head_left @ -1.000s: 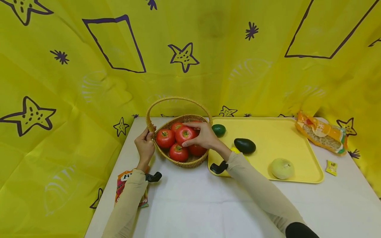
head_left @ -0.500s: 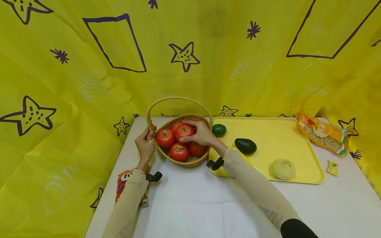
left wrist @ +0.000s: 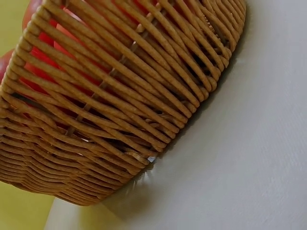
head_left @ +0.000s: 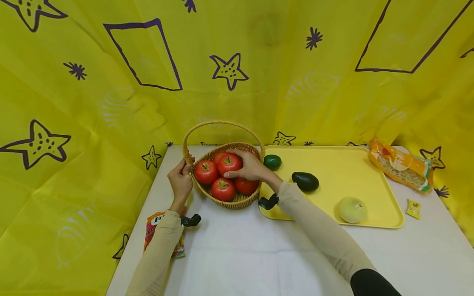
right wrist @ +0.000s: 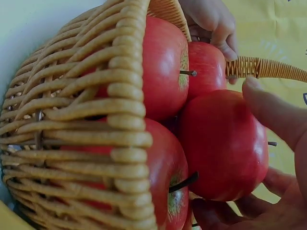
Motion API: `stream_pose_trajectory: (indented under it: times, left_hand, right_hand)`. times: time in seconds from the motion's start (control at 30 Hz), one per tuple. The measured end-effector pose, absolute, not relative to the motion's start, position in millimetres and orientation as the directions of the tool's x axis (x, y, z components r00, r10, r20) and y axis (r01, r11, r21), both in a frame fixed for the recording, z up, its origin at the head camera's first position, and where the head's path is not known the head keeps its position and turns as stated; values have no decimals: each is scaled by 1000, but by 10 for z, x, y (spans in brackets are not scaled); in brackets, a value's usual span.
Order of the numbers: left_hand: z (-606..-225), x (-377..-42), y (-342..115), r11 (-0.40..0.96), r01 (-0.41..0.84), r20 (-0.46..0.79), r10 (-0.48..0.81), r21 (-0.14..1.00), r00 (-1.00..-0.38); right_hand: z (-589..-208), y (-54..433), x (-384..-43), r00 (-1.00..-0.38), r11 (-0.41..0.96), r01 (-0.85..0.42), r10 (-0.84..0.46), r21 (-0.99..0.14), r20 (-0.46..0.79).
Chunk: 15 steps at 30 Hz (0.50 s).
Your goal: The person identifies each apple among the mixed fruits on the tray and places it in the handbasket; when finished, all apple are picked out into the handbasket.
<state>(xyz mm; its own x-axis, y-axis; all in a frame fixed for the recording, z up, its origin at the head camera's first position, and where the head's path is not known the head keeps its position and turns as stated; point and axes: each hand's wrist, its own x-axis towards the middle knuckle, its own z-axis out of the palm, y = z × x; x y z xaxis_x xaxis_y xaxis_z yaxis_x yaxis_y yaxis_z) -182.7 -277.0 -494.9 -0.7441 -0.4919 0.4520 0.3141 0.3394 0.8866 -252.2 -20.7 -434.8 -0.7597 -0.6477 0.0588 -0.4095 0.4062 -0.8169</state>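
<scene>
A wicker basket [head_left: 240, 203] with a tall arched handle holds several red apples. At its left side, my left hand [head_left: 180, 183] grips the base of the handle; the left wrist view shows only the woven side [left wrist: 124, 86] and red fruit through the gaps. My right hand [head_left: 253, 165] holds an apple [head_left: 228, 163] on top of the pile, thumb on the near side and fingers round the far side. In the right wrist view this apple [right wrist: 223, 143] rests against other apples, with the thumb [right wrist: 268, 108] on it.
Right of the basket lies a yellow tray [head_left: 348, 164] with a lime-like green fruit [head_left: 272, 162], an avocado [head_left: 305, 181] and a pale round fruit [head_left: 352, 209]. An orange bag [head_left: 401, 166] and small yellow packet [head_left: 413, 209] lie right. A red packet [head_left: 151, 230] is partly under the left sleeve.
My right hand has shifted slightly left and away with the apple, which now sits a little deeper among the others. The left hand stays on the handle.
</scene>
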Motion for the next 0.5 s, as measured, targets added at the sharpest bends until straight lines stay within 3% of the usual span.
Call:
stream_pose_trajectory:
  times: [0.2, 0.5]
  left_hand:
    - [-4893, -1774, -2874, 375, 246, 403, -429, 894, -808]
    - [-4592, -1436, -3230, 608, 54, 280, -282, 792, -918]
  right_hand:
    - [-4289, -23, -2429, -744, 398, -430, -665, -810, 68]
    - [-3959, 630, -2276, -617, 287, -489, -781, -824, 94]
